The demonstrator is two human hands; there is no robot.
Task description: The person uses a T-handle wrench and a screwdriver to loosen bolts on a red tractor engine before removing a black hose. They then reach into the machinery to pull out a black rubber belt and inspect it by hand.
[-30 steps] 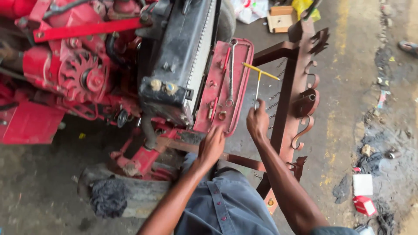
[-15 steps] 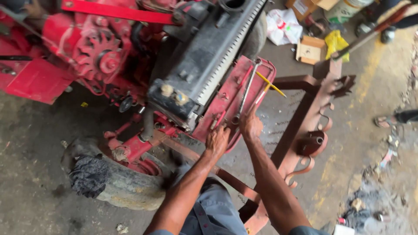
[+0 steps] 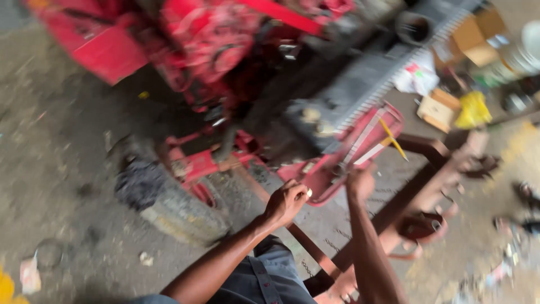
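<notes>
Since the earlier frame both hands have shifted lower on the red panel (image 3: 337, 169). The left hand (image 3: 287, 201), fingers curled narrow, pinches one small pale part at the panel's lower edge. The right hand (image 3: 360, 183) grips that edge just beside it; one yellow rod (image 3: 392, 138) lies above.

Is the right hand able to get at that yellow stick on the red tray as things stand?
Probably yes. The right hand is at the red tray's lower edge, and the yellow stick lies just above it with nothing covering it, though the picture is blurred.

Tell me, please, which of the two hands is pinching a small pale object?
The left hand, at the lower edge of the red tray. A small pale piece shows at its fingertips, while the right hand is pressed against the tray's underside.
</notes>
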